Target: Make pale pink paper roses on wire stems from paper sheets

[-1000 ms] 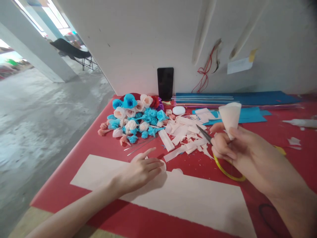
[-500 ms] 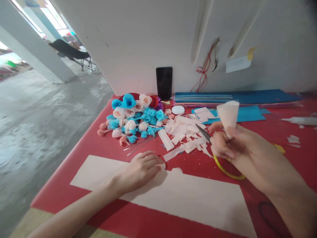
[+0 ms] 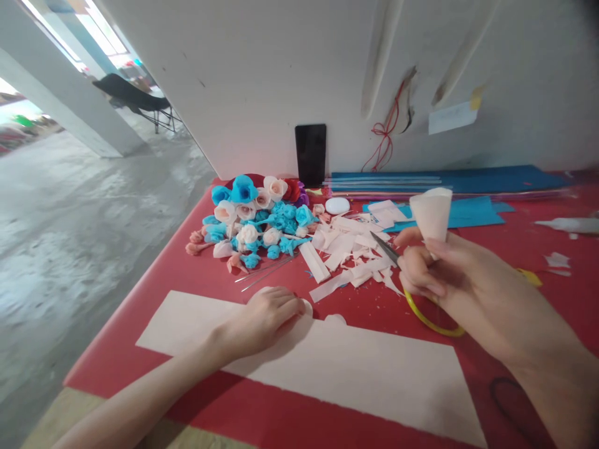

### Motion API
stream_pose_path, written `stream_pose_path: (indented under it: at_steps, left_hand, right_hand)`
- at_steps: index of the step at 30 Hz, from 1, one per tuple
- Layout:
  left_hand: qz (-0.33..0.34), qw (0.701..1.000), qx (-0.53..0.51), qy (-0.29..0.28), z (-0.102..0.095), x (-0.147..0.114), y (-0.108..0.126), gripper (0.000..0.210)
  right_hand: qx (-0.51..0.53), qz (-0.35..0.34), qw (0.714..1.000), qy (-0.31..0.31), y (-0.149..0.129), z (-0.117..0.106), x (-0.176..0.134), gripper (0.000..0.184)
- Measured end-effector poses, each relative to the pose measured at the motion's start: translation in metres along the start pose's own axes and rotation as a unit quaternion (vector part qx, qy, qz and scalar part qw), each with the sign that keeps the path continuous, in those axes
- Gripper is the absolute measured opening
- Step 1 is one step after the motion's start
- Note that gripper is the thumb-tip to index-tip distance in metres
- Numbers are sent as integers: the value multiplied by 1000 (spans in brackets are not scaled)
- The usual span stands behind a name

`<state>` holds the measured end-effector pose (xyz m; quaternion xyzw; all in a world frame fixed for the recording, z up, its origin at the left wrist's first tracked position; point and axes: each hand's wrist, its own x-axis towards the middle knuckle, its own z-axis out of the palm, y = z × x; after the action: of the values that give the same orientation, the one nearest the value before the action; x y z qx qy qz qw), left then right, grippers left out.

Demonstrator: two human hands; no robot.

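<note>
My right hand (image 3: pixel 435 274) is closed and raised above the table, pinching a pale paper cone (image 3: pixel 431 215) between thumb and finger. Scissors (image 3: pixel 386 248) with yellow handles hang in that same hand, blades pointing left. Below, my left hand (image 3: pixel 274 318) rests at the far edge of a long pale paper strip (image 3: pixel 365 368). Its fingers are curled down over a small rounded paper petal (image 3: pixel 307 307), whose edge sticks out past the fingertips. Another rounded petal (image 3: pixel 336 320) lies a little to the right, at the strip's edge.
Blue and pale paper flowers (image 3: pixel 248 234) are heaped at the back left. Paper scraps (image 3: pixel 349 249) lie beside them, with thin wires (image 3: pixel 266 274) in front. A black phone (image 3: pixel 311 154) leans on the white wall. Blue paper (image 3: pixel 472 213) and a white tube (image 3: pixel 568 225) lie at right.
My left hand's fingers have curled in from lying flatter, drawing together at the small petal. My right hand keeps the cone and scissors in nearly the same place.
</note>
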<state>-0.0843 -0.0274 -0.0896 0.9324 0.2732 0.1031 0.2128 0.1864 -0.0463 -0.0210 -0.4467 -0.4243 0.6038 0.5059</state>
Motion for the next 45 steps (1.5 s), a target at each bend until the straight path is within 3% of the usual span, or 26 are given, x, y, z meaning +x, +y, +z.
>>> stream_pose_path:
  at_steps: [5,12,16,20,24,29,32,35,37,40,45]
  left_hand:
    - [-75,996,-57,-10,-11,2,-1,16]
    - [-148,977,-148,46,-28,21,10,13]
    - [-137,966,-210,61,-29,41,26,13]
    - [-107,964,-226,90,-21,48,28,14]
    - [-76,973,-180,120,-15,37,19,20]
    - [-22,992,-99,75,-6,10,6,12]
    - [19,996,-58,69,0,-3,2,15]
    - [55,997,-30,48,4,-12,1,13]
    - [70,997,-23,38,7,-17,2,14]
    - [73,996,-18,42,11,-22,1,16]
    - [79,996,-11,41,16,-26,-1,16]
  right_hand:
    - [-79,4,997,-23,11,-5,3,16]
    - [-250,5,966,-72,23,2,5,23]
    - [-309,-3,948,-74,28,11,5,39]
    - [-347,-7,932,-103,24,10,4,28]
    - [-373,-11,918,-130,15,-4,1,28]
    - [-416,-3,890,-186,13,-16,-2,40]
    - [-445,-9,865,-232,24,-11,-4,37]
    - [-472,-44,840,-266,44,3,-10,20]
    - [-493,-86,819,-282,60,14,-16,24]
    - [-536,-155,765,-321,82,27,-24,44]
    - [-614,-220,671,-352,93,14,-30,42]
